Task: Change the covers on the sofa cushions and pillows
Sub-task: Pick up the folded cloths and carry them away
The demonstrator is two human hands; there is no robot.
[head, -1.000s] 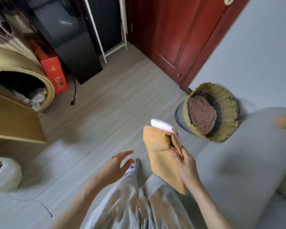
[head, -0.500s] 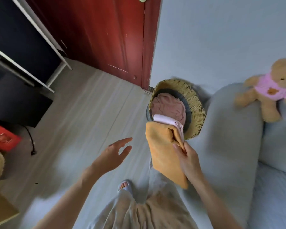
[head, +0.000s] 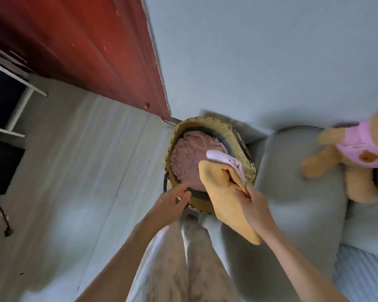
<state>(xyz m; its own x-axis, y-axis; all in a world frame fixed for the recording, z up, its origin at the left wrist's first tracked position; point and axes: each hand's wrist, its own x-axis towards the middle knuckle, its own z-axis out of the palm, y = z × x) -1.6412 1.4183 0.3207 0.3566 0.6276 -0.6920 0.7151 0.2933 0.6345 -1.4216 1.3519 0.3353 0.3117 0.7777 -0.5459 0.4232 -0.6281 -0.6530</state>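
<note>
— Beside the grey fabric sofa, what's on the pale plank floor?
— A round woven straw basket of crumpled pink cloth, in the corner by the red wooden door.
— And the folded orange cushion cover?
— Pinched in the right hand over the basket's near rim, long axis slanting from basket towards the sofa arm. The left hand is relaxed, holding nothing.

A woven basket stands on the pale floor.
</note>
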